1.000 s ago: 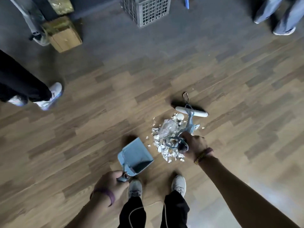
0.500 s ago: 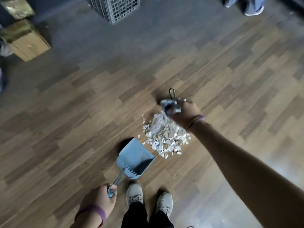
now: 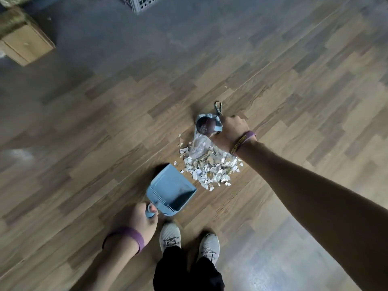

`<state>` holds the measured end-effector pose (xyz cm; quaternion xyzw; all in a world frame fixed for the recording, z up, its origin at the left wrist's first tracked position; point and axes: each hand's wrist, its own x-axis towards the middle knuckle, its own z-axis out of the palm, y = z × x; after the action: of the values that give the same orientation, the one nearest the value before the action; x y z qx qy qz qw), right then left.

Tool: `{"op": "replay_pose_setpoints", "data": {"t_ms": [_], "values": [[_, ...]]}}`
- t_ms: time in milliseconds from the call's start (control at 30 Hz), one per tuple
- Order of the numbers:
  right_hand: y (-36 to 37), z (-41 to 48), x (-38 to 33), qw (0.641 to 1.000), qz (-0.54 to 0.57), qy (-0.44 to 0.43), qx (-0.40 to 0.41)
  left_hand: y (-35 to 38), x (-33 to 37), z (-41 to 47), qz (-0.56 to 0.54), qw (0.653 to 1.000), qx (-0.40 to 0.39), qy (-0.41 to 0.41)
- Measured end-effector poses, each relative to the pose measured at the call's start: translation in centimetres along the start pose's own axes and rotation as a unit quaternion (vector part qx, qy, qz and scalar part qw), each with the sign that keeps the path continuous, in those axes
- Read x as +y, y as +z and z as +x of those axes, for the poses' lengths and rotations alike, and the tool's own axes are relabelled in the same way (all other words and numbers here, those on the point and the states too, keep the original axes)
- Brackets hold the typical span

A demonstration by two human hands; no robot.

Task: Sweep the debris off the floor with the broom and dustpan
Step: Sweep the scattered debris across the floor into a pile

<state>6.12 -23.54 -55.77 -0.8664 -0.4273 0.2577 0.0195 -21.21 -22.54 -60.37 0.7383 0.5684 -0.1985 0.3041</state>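
Note:
A pile of white torn scraps, the debris [image 3: 210, 168], lies on the wooden floor in front of my feet. My right hand [image 3: 230, 133] grips the broom [image 3: 206, 125] at the far side of the pile; I look down its handle end, and the brush is mostly hidden beneath. My left hand [image 3: 140, 221] holds the handle of the light blue dustpan [image 3: 171, 191]. The pan rests on the floor just left of the pile, its open edge towards the scraps and nothing visible inside it.
My two grey shoes [image 3: 170, 236] stand just behind the pan. A cardboard box [image 3: 25, 43] sits at the far left, and a grey plastic crate [image 3: 144, 3] at the top edge. Wooden floor stretches around the pile.
My right hand with the broom moved from over the pile's near side to its far side. The dustpan stayed beside the pile, and my view shifted left and forward.

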Motion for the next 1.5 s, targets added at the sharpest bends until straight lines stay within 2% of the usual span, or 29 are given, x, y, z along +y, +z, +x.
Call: {"op": "replay_pose_setpoints", "data": {"t_ms": [133,267,567,767,967,1067,1200,1400,1500], "values": [[-0.7,-2.9,-1.8,0.999,0.012,-0.044,-0.005,0.0,0.9,0.3,0.016,1.000,0.002,0.014],[-1.7,-4.6,-3.0,0.992,0.041,-0.101,0.057,0.4,1.3,0.4,0.029,0.999,0.004,0.016],[-2.1,-6.0,-4.8,0.975,0.180,-0.076,0.108,1.9,1.5,-0.3,0.027,1.000,0.012,-0.005],[-1.4,-7.2,-4.7,0.944,0.298,-0.077,0.121,2.2,1.2,-0.6,0.041,0.999,0.017,-0.002],[-2.4,-8.0,-2.6,0.920,0.349,-0.091,0.156,1.7,1.1,-1.6,0.082,0.996,0.023,0.011],[-4.3,-8.3,-1.2,0.912,0.343,-0.095,0.206,0.5,1.5,-2.4,0.108,0.994,0.008,0.017],[-5.9,-8.0,0.7,0.918,0.303,-0.084,0.242,-0.7,2.1,-3.5,0.133,0.991,-0.011,0.035],[-5.9,-7.1,4.4,0.943,0.164,-0.036,0.287,0.3,1.3,-3.2,0.188,0.977,-0.040,0.090],[-5.2,-6.8,5.9,0.959,0.081,-0.003,0.272,0.9,1.4,-2.8,0.221,0.968,-0.034,0.115]]}}
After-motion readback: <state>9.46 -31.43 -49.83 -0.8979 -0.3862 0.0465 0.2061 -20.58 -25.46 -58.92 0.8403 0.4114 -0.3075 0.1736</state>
